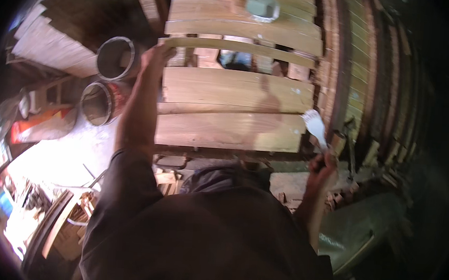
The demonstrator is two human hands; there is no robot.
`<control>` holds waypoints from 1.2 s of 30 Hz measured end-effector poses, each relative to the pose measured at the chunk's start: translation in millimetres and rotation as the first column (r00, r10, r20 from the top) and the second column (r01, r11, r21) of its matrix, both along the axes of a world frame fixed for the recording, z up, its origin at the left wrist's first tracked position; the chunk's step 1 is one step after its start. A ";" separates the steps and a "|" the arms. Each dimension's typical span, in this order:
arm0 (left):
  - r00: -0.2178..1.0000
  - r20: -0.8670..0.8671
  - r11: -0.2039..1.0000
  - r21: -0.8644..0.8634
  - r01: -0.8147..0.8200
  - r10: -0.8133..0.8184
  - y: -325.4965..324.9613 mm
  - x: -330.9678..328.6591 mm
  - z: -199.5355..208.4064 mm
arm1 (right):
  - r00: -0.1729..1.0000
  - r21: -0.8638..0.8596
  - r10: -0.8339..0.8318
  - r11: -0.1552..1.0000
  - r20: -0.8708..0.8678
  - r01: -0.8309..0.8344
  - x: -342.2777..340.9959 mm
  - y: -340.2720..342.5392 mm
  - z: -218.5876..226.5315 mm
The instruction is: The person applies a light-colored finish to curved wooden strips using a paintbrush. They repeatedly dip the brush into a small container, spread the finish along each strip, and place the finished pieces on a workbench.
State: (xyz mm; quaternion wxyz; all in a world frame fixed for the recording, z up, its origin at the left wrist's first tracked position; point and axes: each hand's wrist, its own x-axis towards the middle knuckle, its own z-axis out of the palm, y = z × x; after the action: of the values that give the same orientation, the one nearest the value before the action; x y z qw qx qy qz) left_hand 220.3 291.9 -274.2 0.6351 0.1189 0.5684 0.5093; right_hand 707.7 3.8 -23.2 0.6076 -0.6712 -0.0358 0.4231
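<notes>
Up at the left end of a narrow wooden board (241,47), my left hand (156,57) is closed on that end. The board spans the gap between the wider planks, its thin edge facing up. My right hand (324,170), lower on the right, grips a white spreader (315,126) with a toothed-looking, slightly blurred end. That end points up and left, near the right end of the nearest plank (225,131). Another pale plank (233,88) lies just beyond. Far off on the planks rests a pale green tub (263,7); its contents are hard to make out.
Two round buckets (96,104) stand left of the planks, beside an orange and white sack (40,126). Long boards stand stacked on edge (357,71) along the right. Wood offcuts (167,180) lie below the bench's near edge.
</notes>
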 end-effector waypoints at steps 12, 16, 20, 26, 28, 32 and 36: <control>0.906 0.358 0.969 -0.176 -0.174 0.228 2.8 179.4 1.3 | 1.000 -0.109 -0.029 0.994 0.010 0.030 13.2 44.7 8.8; 0.996 0.055 0.998 0.012 0.064 -0.065 14.0 187.6 -23.3 | 0.996 -0.102 -0.036 0.994 0.080 0.044 25.9 52.1 10.1; 0.957 -0.287 0.989 0.132 0.073 -0.033 24.1 185.9 -61.4 | 0.999 -0.121 -0.017 0.992 0.043 0.022 21.3 67.7 9.8; 0.892 0.170 0.892 -0.259 -0.369 0.418 37.5 207.4 15.5 | 0.998 -0.106 0.057 0.993 0.040 -0.052 19.4 81.6 0.0; 0.898 0.192 0.908 -0.224 -0.353 0.396 39.5 206.9 4.4 | 0.996 -0.099 0.072 0.993 0.043 -0.068 16.5 87.3 -3.2; 0.895 0.146 0.880 -0.305 -0.365 0.422 43.0 208.1 14.0 | 0.998 -0.124 0.045 0.991 0.040 -0.039 -4.0 108.1 0.6; 0.851 0.162 0.833 -0.358 -0.422 0.500 41.9 212.4 28.1 | 0.993 -0.094 0.122 0.988 0.003 -0.121 -2.2 113.4 -11.1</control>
State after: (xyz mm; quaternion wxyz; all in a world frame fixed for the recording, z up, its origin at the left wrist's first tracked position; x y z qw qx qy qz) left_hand 432.7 333.8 -246.1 0.5690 -0.1884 0.5685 0.5635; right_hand 705.5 117.2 -34.3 0.5483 -0.6973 -0.0593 0.4578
